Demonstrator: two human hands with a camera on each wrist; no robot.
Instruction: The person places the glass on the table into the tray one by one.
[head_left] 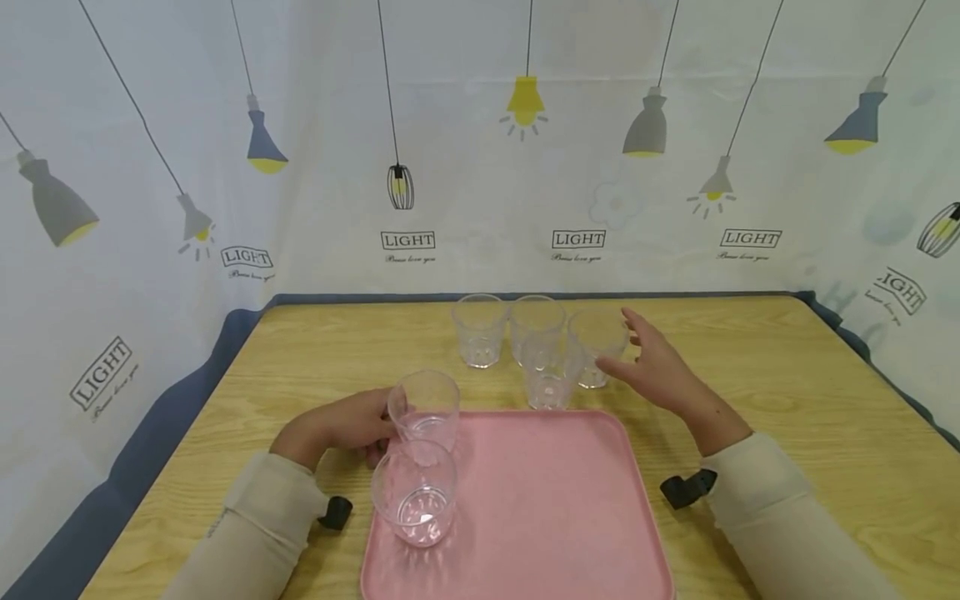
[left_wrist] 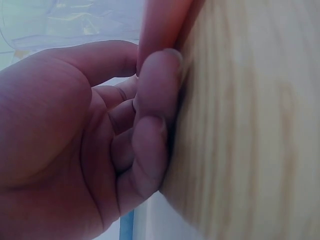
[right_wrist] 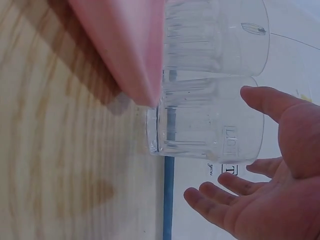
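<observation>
My left hand [head_left: 356, 419] grips the left edge of a pink tray [head_left: 551, 500] near its far corner. In the left wrist view the thumb and curled fingers pinch the tray's rim [left_wrist: 162, 25], low against the tabletop. Two clear cups stand upright on the tray's left side, a far cup [head_left: 426, 408] beside that hand and a nearer cup [head_left: 415, 492]. My right hand [head_left: 663, 375] is spread beside the rightmost clear cup [head_left: 597, 342] behind the tray. In the right wrist view its thumb and fingers stand apart around a cup [right_wrist: 210, 120], without a visible grip.
Behind the tray, more clear cups stand close together: one left [head_left: 480, 333], one middle [head_left: 536, 321] and one in front [head_left: 549, 383] at the tray's far edge. The wooden table [head_left: 780, 400] ends at a curtain [head_left: 480, 192] printed with lamps.
</observation>
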